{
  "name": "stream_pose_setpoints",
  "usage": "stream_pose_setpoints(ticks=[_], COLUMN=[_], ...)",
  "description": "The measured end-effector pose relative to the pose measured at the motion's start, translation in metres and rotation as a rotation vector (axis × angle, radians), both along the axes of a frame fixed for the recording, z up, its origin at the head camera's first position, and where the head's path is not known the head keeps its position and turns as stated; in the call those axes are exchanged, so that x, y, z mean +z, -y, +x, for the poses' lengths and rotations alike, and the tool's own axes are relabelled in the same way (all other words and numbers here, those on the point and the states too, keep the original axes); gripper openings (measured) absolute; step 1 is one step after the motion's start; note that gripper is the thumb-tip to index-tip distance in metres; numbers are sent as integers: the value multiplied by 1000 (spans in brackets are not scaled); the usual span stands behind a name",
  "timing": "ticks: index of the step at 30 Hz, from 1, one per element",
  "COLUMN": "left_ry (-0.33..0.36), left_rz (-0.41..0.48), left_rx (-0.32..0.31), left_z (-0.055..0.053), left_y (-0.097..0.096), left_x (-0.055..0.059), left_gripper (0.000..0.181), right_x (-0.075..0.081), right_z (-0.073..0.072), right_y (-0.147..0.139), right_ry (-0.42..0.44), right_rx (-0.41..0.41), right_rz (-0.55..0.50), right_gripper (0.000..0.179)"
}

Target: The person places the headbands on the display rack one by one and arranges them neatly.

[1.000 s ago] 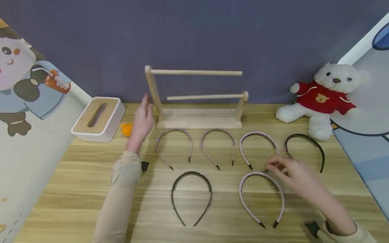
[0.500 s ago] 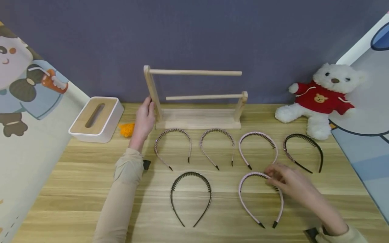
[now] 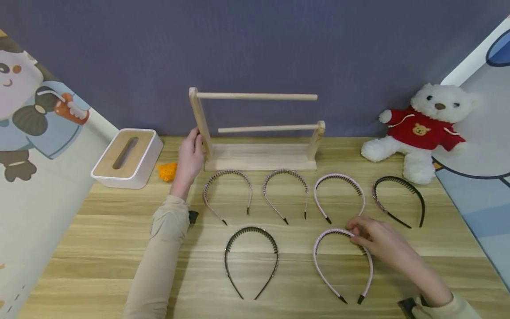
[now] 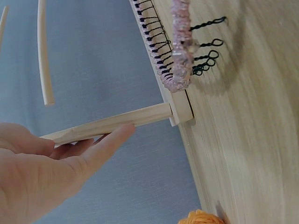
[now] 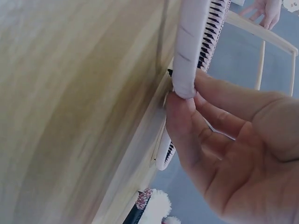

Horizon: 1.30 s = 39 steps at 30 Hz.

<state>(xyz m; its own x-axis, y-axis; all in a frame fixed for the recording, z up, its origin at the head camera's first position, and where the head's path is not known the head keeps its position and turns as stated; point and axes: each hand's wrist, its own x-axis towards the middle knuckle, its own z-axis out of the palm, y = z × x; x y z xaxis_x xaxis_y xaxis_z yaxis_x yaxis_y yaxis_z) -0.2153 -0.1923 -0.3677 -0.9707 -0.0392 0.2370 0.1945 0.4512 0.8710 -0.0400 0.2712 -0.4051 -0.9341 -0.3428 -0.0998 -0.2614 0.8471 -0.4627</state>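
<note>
In the head view my left hand [image 3: 191, 155] holds the left upright of a wooden headband rack [image 3: 260, 159]. Its thumb lies along the post [image 4: 112, 122] in the left wrist view, other fingers partly hidden behind. My right hand [image 3: 372, 235] pinches a light pink headband [image 3: 318, 261] at its upper right curve, between thumb and fingers. The band [image 5: 189, 51] has black comb teeth inside. A black headband [image 3: 227, 257] lies to its left. Behind are two beaded pinkish headbands, one [image 3: 207, 188] further left than the other [image 3: 264, 188], another pink headband [image 3: 316, 190] and a dark headband [image 3: 422, 208].
A white tissue box [image 3: 127, 155] with a wooden lid stands at the left, beside a small orange object [image 3: 167, 171]. A white teddy bear [image 3: 424, 128] in a red hoodie sits at the back right. The rack stands against the dark wall [image 3: 255, 44].
My left hand has moved right onto the rack's upright and taken hold. The right hand has come down from beside the back row to the front pink headband and pinched it.
</note>
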Motion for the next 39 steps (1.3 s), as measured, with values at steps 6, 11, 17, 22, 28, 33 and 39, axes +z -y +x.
stream_pose_setpoints(ticks=[6, 11, 17, 22, 28, 33, 39], left_ry=[2, 7, 5, 4, 1, 8, 7], left_rz=[4, 5, 6, 1, -12, -4, -8], left_rx=[-1, 1, 1, 5, 11, 6, 4], left_z=[0, -1, -1, -2, -1, 1, 0], left_y=[0, 1, 0, 0, -1, -1, -1], left_x=[1, 1, 2, 1, 0, 0, 0], left_gripper=[45, 45, 44, 44, 44, 44, 44], right_x=[8, 20, 36, 47, 70, 90, 110], right_z=[0, 2, 4, 3, -2, -8, -20], right_y=[-1, -2, 0, 4, 11, 17, 27], right_ry=[1, 16, -2, -67, -158, -151, -163], right_rx=[29, 37, 35, 24, -28, -64, -119], right_rz=[-49, -111, -140, -192, -231, -311, -342], right_gripper=[14, 13, 13, 17, 22, 22, 22])
